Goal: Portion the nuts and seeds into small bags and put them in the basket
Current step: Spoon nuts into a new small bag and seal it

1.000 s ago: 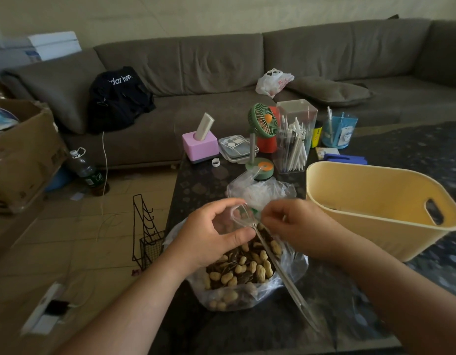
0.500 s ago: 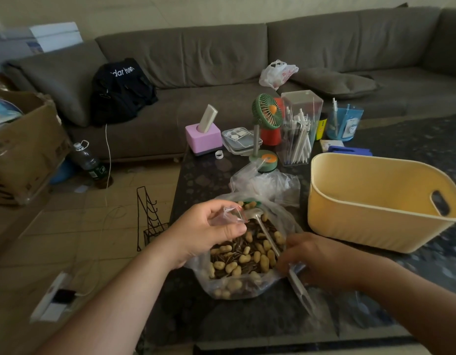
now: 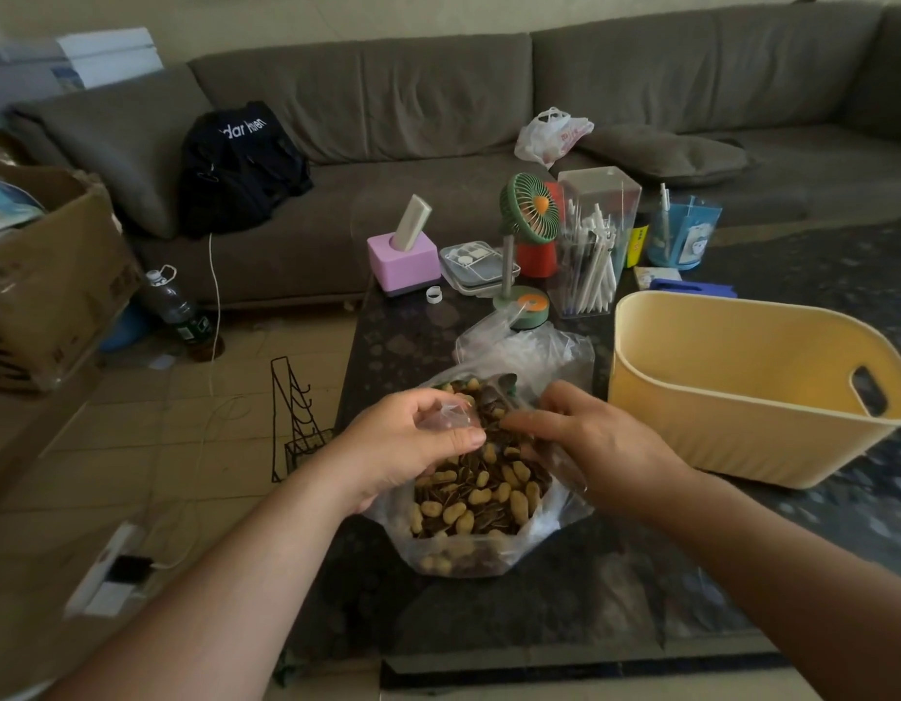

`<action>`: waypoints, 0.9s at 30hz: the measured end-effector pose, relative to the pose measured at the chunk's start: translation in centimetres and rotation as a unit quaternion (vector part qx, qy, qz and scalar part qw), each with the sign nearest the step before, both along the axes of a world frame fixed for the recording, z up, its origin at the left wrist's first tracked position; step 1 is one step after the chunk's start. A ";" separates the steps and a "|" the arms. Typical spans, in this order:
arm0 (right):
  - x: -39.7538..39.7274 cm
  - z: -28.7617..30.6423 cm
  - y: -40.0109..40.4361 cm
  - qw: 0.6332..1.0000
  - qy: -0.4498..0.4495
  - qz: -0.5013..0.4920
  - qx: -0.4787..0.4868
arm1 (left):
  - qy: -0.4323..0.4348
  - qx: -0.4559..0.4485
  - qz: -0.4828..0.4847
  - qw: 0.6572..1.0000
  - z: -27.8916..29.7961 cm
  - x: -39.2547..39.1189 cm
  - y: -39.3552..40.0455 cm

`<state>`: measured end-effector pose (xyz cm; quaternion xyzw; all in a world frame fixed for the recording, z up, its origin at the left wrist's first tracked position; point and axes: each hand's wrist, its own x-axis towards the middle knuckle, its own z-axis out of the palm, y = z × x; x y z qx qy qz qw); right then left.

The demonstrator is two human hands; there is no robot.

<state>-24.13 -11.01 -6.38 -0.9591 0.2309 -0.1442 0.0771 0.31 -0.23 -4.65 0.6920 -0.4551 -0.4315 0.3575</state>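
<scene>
Left hand [image 3: 413,442] pinching small bag [image 3: 446,414]; right hand [image 3: 590,442] seemingly gripping spoon [image 3: 494,394] over nuts and seeds [image 3: 479,490]

A pale yellow basket [image 3: 732,397], a pink tissue box [image 3: 403,255], a green-and-orange fan [image 3: 527,210].

Yellow plastic basket [image 3: 732,397] blocks the right side of the dark speckled worktop [image 3: 388,341], mouth open from above. Large clear bag of peanuts and seeds [image 3: 479,503] fills the near centre; both hands sit over it. Crumpled clear plastic bags [image 3: 529,346] lie just behind, between it and the green desk fan [image 3: 527,255]. Far edge is crowded: pink tissue box [image 3: 403,258], clear square pen holder [image 3: 592,245], blue cup [image 3: 681,235]. Bare worktop strip left of the big bag and along the near edge. Black wire rack [image 3: 291,422] stands on the floor beside the left edge.
</scene>
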 end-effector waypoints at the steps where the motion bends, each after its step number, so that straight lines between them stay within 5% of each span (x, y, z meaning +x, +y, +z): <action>1: 0.3 0.1 -0.4 1.000 0.009 -0.005 -0.011 | -0.003 0.001 0.001 1.000 0.1 -0.1 0.0; 3: 0.5 0.6 -1.3 1.000 0.005 0.003 -0.019 | -0.007 0.000 0.002 1.000 0.3 -0.2 0.1; 8: 0.2 5.3 -0.5 0.985 -0.167 -0.051 0.003 | -0.001 0.015 0.036 0.999 1.1 -0.4 0.4; 17: -1.3 6.6 2.2 0.992 -0.082 -0.100 -0.001 | -0.059 0.125 -0.009 0.990 1.7 -1.1 1.1; 27: 0.1 5.5 3.4 0.993 -0.112 -0.039 -0.015 | 0.088 0.165 0.028 0.982 1.4 -1.7 0.4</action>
